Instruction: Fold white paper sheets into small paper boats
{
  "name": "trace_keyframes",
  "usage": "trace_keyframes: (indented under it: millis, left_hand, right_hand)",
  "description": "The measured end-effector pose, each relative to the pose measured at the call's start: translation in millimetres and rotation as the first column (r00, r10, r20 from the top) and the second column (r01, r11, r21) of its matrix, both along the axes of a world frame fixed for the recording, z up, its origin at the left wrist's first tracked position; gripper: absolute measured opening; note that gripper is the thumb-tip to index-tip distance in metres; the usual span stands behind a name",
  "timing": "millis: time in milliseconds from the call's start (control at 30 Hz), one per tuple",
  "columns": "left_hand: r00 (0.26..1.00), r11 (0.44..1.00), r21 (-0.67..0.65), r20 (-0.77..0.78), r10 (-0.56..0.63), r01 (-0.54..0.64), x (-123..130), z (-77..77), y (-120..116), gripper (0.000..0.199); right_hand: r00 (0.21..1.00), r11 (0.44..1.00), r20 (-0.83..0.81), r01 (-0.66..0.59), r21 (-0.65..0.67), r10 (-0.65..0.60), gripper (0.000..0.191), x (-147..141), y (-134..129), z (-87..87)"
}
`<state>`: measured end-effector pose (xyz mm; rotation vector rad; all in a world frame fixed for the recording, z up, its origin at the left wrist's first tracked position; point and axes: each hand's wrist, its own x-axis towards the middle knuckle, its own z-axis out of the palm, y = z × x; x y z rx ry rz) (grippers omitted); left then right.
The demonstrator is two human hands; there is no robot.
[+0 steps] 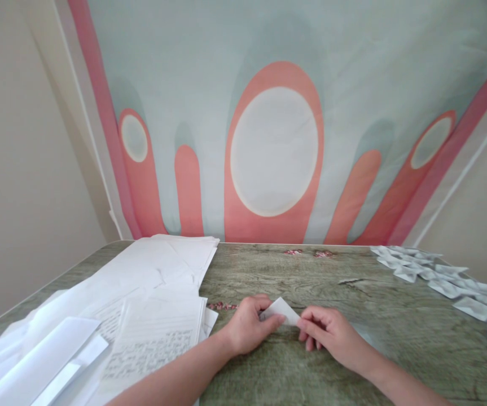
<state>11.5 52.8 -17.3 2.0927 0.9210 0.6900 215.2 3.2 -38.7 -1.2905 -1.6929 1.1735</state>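
A small folded piece of white paper (pixel 281 309) with a pointed top is held between my two hands, just above the wooden table. My left hand (pixel 252 324) pinches its left part, the thumb lying across the front. My right hand (pixel 324 330) pinches its right corner between thumb and fingertips. The other fingers of my right hand are curled below.
Stacked white sheets (pixel 150 270), some with writing, cover the left of the table (pixel 260 270). Folded white strips (pixel 52 355) lie on them at the front left. Several folded paper pieces (pixel 450 287) stand in rows at the right edge. A patterned backdrop (pixel 209 67) hangs behind.
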Motion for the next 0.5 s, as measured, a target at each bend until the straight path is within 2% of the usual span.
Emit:
trace_keyframes:
  millis: [167, 333, 500]
  left_hand:
    - [0.999, 1.000, -0.020, 0.032, 0.024, -0.024, 0.3, -0.1, 1.2, 0.025]
    - [0.999, 1.000, -0.014, 0.038, 0.002, -0.001, 0.0, -1.1, 1.8, 0.026]
    - [1.000, 1.000, -0.017, 0.018, 0.004, -0.004, 0.5, 1.4, 0.4, 0.025]
  right_hand:
    - [1.000, 1.000, -0.004, -0.006, 0.026, 0.006, 0.036, 1.0, -0.8, 1.5]
    - [0.996, 0.996, 0.082, 0.031, 0.084, -0.038, 0.037, 0.5, -1.5, 2.8]
    - [0.988, 0.987, 0.149, 0.003, 0.161, -0.027, 0.033, 1.0, -0.9, 7.3]
